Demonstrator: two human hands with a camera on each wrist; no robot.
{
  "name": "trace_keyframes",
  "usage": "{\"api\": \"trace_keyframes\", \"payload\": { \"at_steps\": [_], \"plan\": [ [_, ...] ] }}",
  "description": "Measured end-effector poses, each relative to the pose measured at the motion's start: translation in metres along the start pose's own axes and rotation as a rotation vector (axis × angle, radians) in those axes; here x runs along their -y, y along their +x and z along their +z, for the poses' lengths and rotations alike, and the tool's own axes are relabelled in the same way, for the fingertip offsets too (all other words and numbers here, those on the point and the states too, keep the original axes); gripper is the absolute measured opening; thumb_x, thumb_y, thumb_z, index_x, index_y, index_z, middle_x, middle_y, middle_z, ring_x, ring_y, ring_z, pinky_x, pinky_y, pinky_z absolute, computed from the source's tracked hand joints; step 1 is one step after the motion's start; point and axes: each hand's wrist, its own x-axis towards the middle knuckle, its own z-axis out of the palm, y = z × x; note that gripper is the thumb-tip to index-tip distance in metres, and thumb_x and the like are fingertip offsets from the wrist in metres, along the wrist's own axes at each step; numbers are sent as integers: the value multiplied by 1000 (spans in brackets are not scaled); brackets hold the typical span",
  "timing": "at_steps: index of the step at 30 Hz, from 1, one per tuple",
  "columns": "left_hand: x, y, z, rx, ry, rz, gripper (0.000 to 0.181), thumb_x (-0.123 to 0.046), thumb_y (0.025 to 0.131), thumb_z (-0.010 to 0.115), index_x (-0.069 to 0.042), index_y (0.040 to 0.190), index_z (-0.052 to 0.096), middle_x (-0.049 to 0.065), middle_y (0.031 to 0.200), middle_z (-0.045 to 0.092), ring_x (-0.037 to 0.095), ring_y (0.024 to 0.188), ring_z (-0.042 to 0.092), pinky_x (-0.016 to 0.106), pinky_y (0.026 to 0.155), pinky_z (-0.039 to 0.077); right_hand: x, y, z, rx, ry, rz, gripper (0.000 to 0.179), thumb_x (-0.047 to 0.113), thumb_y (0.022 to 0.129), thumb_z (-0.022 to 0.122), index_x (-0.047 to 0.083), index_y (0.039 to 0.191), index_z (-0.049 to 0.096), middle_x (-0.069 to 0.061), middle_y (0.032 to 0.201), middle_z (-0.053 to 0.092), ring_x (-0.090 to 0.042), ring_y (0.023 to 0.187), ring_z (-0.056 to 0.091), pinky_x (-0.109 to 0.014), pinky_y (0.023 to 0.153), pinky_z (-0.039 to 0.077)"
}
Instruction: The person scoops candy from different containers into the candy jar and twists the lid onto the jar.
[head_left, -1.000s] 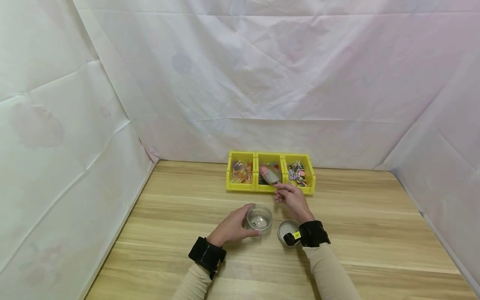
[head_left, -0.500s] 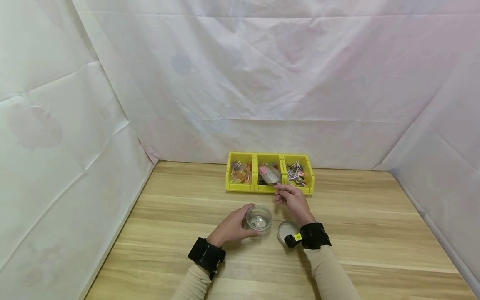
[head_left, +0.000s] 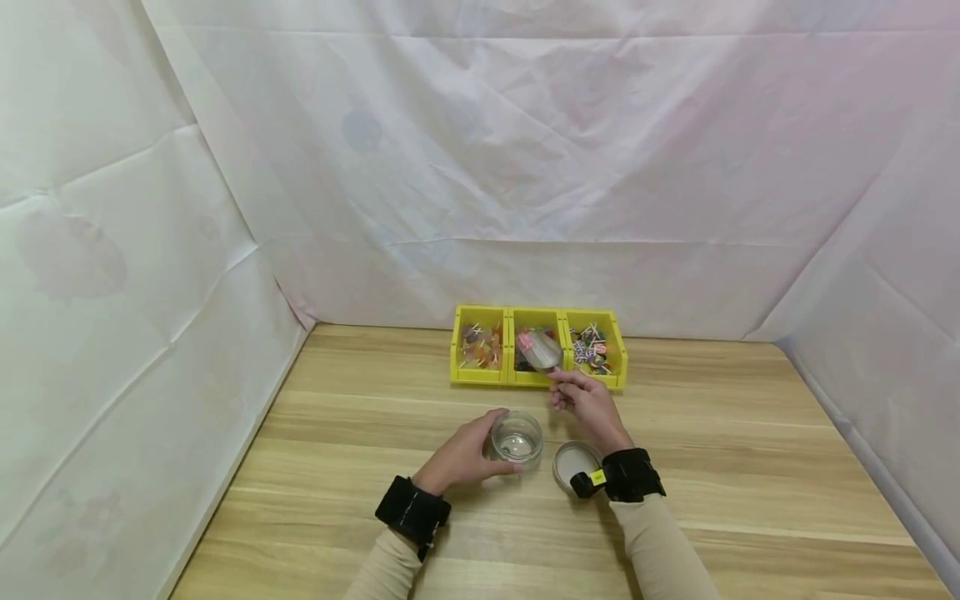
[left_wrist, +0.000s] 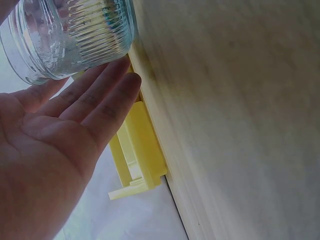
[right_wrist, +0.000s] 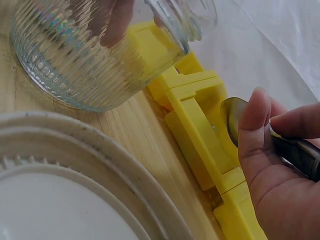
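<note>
My left hand (head_left: 467,450) holds a glass jar (head_left: 517,438) from its left side, thumb at the front and fingers round the back. The jar stands upright on the table with its mouth uncovered; its ribbed wall shows in the right wrist view. My right hand (head_left: 588,406) pinches the dark handle (right_wrist: 299,154) of a metal scoop (head_left: 543,353). The scoop's blade is over the middle yellow bin (head_left: 537,314), with a pink candy (head_left: 527,342) at its tip. A round lid (head_left: 573,462) lies on the table beside the jar, partly hidden by the right wrist camera.
Lollipops and wrapped candies fill the left yellow bin (head_left: 480,379), and swirled lollipops fill the right yellow bin (head_left: 617,354). The bins stand joined in a row near the back of the wooden table (head_left: 360,433). White cloth (head_left: 480,150) hangs behind and on both sides.
The scoop has turned slightly, so more of its blade shows bright now. Both hands and the jar stay almost where they were.
</note>
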Motion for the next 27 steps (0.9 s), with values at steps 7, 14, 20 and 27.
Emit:
{"api": "trace_keyframes", "payload": {
  "at_steps": [7,14,20,27],
  "plan": [
    [-1,0,0,-1,3,-4,91,-45,79,83,-9,150,39,11,143,54,27,132,51,45,110,42,0,-5,-3,7,2,-6,34,4,104,43,-12,133,52,-27,115,54,-17,84,60,-27,73,56],
    [-1,0,0,4,-5,-20,90,-45,79,82,-10,150,39,10,144,53,27,133,49,45,110,42,2,-10,-4,10,4,-19,34,4,104,43,-13,133,52,-29,116,53,-15,84,60,-33,78,56],
    [0,0,0,7,8,-26,90,-46,79,82,-12,150,38,8,144,53,26,133,49,44,110,42,2,-15,-7,23,4,-29,36,6,105,44,-13,135,49,-32,120,51,-15,84,59,-33,78,55],
    [-1,0,0,8,-4,-31,89,-45,79,82,-13,150,39,7,142,55,24,132,50,43,110,42,3,-19,-10,25,27,-41,36,5,104,45,-15,134,49,-30,115,54,-14,82,60,-33,76,56]
  ]
}}
